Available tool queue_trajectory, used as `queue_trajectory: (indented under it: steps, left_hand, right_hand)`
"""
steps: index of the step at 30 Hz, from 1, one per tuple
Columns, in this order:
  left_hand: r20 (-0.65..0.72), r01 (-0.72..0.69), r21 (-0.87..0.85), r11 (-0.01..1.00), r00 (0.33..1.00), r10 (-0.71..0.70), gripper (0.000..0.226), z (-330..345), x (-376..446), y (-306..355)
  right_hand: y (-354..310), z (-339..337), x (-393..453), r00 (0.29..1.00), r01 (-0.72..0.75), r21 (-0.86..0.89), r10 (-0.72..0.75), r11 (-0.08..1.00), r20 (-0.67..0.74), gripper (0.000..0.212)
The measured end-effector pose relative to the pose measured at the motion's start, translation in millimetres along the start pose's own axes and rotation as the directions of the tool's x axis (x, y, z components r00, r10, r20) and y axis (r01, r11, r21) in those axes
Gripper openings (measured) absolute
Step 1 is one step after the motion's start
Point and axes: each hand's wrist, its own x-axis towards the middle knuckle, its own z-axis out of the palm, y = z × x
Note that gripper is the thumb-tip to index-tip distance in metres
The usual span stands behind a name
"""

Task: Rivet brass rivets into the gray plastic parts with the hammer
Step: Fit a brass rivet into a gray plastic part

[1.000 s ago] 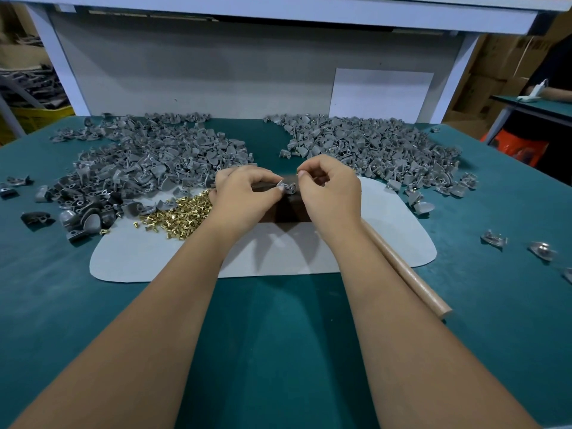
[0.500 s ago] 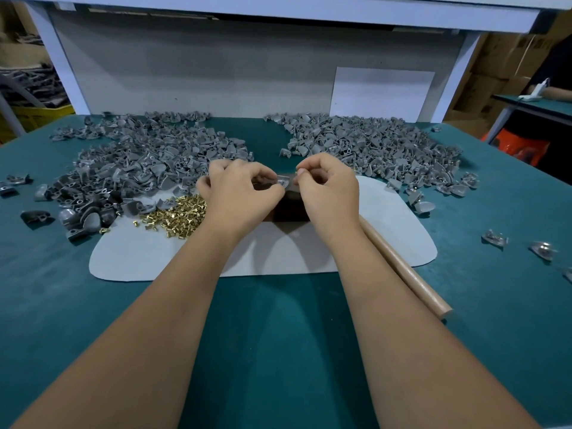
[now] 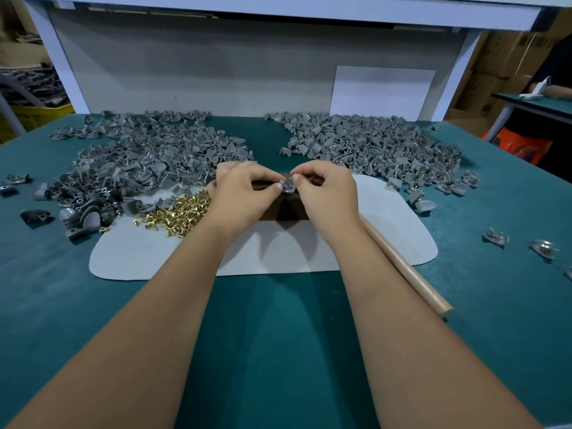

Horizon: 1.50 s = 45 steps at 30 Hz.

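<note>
Both hands meet over a dark block (image 3: 286, 209) on the pale grey mat (image 3: 148, 252). My left hand (image 3: 241, 195) and my right hand (image 3: 326, 193) pinch one small gray plastic part (image 3: 287, 186) between their fingertips, just above the block. A loose heap of brass rivets (image 3: 178, 212) lies on the mat left of my left hand. The hammer's wooden handle (image 3: 405, 270) lies on the mat under my right forearm; its head is hidden.
Two big heaps of gray plastic parts spread behind the hands, one at the left (image 3: 139, 156) and one at the right (image 3: 377, 144). A few single parts (image 3: 495, 236) lie at the right on the green table (image 3: 278, 335). A white panel (image 3: 382, 91) leans at the back.
The hands have stayed over the block with the part between them; the fingers shifted slightly on it. Nothing else moved.
</note>
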Motion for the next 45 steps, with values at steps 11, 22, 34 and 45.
queue_trajectory:
  steps: [11, 22, 34, 45]
  left_hand:
    - [0.026, 0.020, -0.025, 0.999, 0.999, -0.020, 0.021, 0.6, -0.7, 0.2]
    - [0.041, -0.008, -0.112, 0.994, 0.999, 0.013, 0.007, 0.7, 3.0, -0.7]
    - [0.008, -0.028, -0.127, 0.992, 1.000, 0.029, 0.004, 1.3, 2.4, -3.4]
    - [0.036, -0.002, -0.196, 0.981, 0.999, 0.009, 0.005, 1.1, 3.0, -5.3]
  right_hand:
    - [-3.2, -1.9, -0.2, 0.997, -0.068, 0.006, 0.068, 0.998, 0.043, 0.017]
    - [-4.5, -5.0, -0.6, 0.994, -0.100, 0.063, 0.097, 0.993, 0.047, 0.013]
    - [-6.1, 0.5, -2.9, 1.000, 0.028, -0.121, -0.027, 0.992, 0.011, 0.022]
    - [-1.1, 9.5, 0.9, 0.999, 0.012, -0.200, -0.003, 0.980, 0.044, 0.014]
